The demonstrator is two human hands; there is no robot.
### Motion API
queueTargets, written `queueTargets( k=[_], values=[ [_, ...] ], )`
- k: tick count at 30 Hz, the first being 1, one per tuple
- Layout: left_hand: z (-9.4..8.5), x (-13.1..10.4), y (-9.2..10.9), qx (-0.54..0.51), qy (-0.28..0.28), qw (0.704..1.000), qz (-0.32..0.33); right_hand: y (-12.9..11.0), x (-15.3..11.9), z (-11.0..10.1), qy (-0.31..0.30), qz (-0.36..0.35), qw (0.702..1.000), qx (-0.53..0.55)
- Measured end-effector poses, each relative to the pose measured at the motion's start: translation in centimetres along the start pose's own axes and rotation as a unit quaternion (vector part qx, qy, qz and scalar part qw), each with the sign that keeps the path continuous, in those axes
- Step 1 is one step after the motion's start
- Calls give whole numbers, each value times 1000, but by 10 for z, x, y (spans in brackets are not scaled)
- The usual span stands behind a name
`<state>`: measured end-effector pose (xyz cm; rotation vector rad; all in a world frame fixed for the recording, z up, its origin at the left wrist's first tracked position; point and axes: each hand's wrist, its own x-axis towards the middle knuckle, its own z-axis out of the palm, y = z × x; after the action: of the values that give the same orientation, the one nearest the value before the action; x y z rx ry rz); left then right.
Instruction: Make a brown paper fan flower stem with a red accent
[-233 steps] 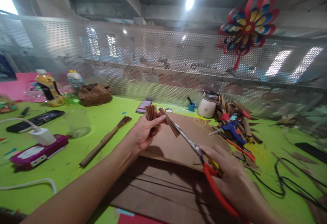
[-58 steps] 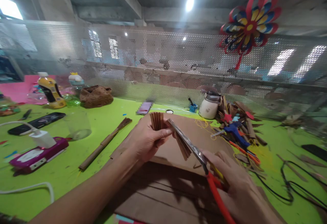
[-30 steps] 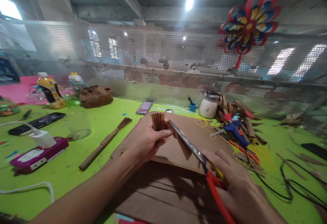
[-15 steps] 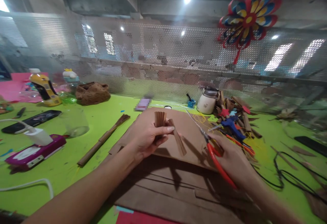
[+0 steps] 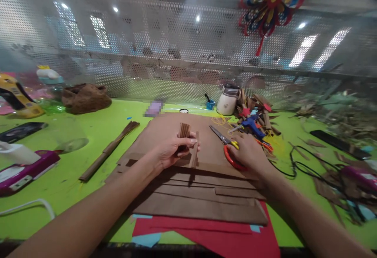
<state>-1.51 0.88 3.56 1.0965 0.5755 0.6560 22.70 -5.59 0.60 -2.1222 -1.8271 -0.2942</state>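
My left hand point(image 5: 173, 150) is closed around a pleated strip of brown paper point(image 5: 184, 129), whose fanned top stands above the fingers. A second narrow brown paper strip point(image 5: 194, 154) is pinched at the thumb tip and hangs down toward me. To the right, my right hand point(image 5: 249, 150) is closed over the handles of the scissors point(image 5: 219, 134), which have red and yellow grips. Their blades point away to the left, low over the brown paper sheets point(image 5: 165, 130). Some of the right fingers are hidden behind the hand.
A blue glue gun point(image 5: 255, 126) lies beyond my right hand, before a pile of brown scraps point(image 5: 263, 110) and a white jar point(image 5: 228, 101). A rolled brown paper stick point(image 5: 107, 154) lies left. Red paper point(image 5: 229, 236) sits at the near edge; a black cable point(image 5: 291, 158) curls right.
The scissors have come down from a raised, tilted position to low over the brown paper. The hanging strip in my left hand has turned more upright. The view has shifted right and downward.
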Motion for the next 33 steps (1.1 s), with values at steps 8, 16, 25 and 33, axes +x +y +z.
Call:
queueTargets(
  k=[8,16,25,33],
  values=[
    [13,-3,-15,92,-37,995,-9,-50,-18,-18,-173,-53,831,526],
    [20,-1,-23,114,-74,990,-36,-45,-21,-19,-143,10,772,620],
    [22,-3,-24,209,-121,967,-80,-31,-17,-10,-117,24,757,643],
    [21,3,-21,200,-103,972,-74,-34,-14,-3,-161,31,666,728]
  ],
)
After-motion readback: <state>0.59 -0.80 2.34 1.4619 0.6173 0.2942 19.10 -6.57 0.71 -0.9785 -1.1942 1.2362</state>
